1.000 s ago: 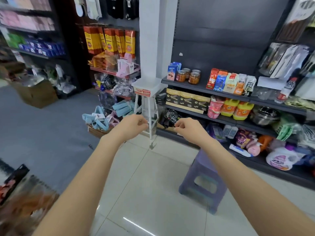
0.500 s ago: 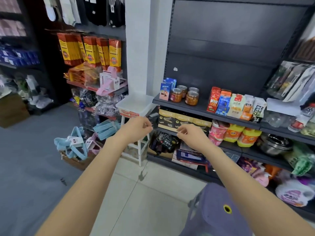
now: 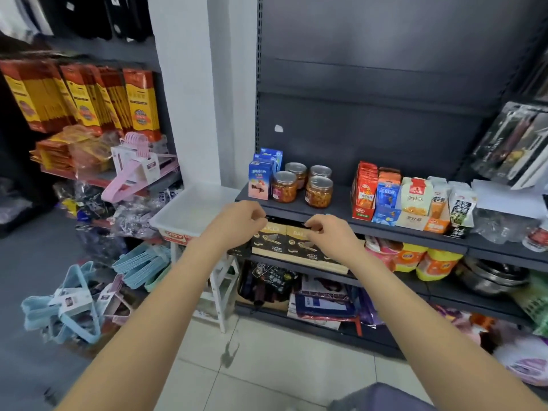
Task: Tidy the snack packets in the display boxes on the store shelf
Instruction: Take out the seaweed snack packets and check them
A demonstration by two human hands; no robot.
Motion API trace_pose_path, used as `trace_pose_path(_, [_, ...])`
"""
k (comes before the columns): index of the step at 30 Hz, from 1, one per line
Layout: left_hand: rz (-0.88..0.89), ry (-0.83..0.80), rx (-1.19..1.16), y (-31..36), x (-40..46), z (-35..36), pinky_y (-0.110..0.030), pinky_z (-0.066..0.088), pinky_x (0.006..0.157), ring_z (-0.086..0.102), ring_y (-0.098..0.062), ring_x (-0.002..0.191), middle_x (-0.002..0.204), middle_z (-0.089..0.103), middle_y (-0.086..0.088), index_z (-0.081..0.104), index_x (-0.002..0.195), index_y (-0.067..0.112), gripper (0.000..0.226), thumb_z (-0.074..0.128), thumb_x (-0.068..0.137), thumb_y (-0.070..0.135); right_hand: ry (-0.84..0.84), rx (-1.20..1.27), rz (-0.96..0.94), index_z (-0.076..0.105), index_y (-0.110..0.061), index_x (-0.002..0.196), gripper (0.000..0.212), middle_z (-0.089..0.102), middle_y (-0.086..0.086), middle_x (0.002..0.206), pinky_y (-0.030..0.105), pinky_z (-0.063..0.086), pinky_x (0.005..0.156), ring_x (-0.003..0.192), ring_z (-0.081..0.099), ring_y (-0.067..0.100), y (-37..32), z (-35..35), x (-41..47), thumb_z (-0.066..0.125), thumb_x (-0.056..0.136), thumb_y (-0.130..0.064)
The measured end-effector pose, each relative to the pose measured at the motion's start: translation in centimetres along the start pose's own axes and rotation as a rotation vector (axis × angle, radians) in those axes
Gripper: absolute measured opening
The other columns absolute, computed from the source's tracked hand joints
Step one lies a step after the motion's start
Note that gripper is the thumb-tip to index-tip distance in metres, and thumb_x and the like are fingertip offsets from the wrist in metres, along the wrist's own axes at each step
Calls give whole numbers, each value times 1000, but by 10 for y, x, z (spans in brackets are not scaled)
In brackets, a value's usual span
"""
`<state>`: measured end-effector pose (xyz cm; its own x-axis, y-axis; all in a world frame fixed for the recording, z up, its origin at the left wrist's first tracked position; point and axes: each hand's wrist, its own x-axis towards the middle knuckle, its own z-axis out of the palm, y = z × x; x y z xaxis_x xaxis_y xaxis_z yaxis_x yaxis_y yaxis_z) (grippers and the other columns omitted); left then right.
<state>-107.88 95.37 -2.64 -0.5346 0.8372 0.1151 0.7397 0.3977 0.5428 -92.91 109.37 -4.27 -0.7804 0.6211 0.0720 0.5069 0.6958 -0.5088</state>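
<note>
Both hands out in front, fingers loosely curled, holding nothing: left hand (image 3: 237,222), right hand (image 3: 329,234), a gap btwn them. Shelf edge (image 3: 385,229) just beyond the knuckles. Snack packets in display boxes (image 3: 409,200) sit up-right of right hand. Jars (image 3: 318,191) directly behind hands; white tray (image 3: 178,215) just left.

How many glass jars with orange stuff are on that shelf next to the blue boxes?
4 jars, clustered on the shelf right of the blue boxes: front left, back left, back right, front right. Others could be hidden behind.
</note>
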Motion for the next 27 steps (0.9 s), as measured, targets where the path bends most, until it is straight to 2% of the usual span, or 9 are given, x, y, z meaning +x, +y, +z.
trace_pose_path(3, [26, -51, -7, 3, 72, 16, -27, 45, 85, 56, -14, 98, 109, 64, 0, 62, 110, 18, 21, 54, 94, 28, 27, 15, 12, 60, -15, 121, 29, 61, 3, 120, 29, 44, 88, 108, 56, 18, 31, -17, 59, 55, 92, -20])
trace_pose_path(8, [74, -84, -1, 22, 190, 38, -33, 49, 87, 58, -14, 95, 106, 66, 0, 64, 107, 18, 19, 55, 93, 27, 27, -29, 34, 66, -16, 112, 23, 63, 4, 116, 28, 44, 84, 103, 58, 19, 86, -49, 156, 57, 91, -20])
trace_pose_path(10, [91, -102, 1, 30, 225, 47, -29, 46, 86, 56, -12, 95, 105, 64, 2, 63, 111, 17, 22, 55, 93, 27, 28, -37, 48, 65, -15, 111, 22, 64, 6, 115, 30, 45, 85, 103, 58, 20, 105, -57, 182, 57, 91, -20])
trace_pose_path(13, [115, -156, -15, 40, 274, 62, -27, 46, 87, 57, -12, 97, 109, 64, 0, 62, 115, 16, 25, 54, 94, 26, 40, -32, 75, 65, -12, 113, 24, 65, 5, 114, 29, 45, 85, 103, 59, 19, 132, -66, 213, 56, 92, -19])
trace_pose_path(17, [166, -166, -12, 59, 332, 86, -36, 50, 89, 62, -17, 96, 104, 68, -3, 63, 110, 17, 21, 53, 93, 25, 75, -2, 141, 63, -14, 116, 25, 63, 2, 118, 22, 39, 80, 103, 57, 14, 172, -77, 246, 55, 93, -20])
trace_pose_path(21, [233, -230, -27, 82, 390, 117, -24, 46, 84, 60, -13, 97, 109, 65, 1, 62, 114, 15, 24, 54, 94, 23, 105, -9, 213, 65, -13, 114, 24, 63, 3, 118, 22, 38, 80, 104, 57, 16, 214, -92, 278, 56, 93, -20])
trace_pose_path(27, [356, -297, -31, 119, 482, 156, -25, 46, 83, 56, -8, 96, 107, 64, 3, 63, 111, 15, 22, 54, 94, 26, 147, -16, 322, 67, -11, 108, 21, 67, 5, 110, 23, 41, 77, 94, 60, 15, 272, -122, 333, 56, 92, -18])
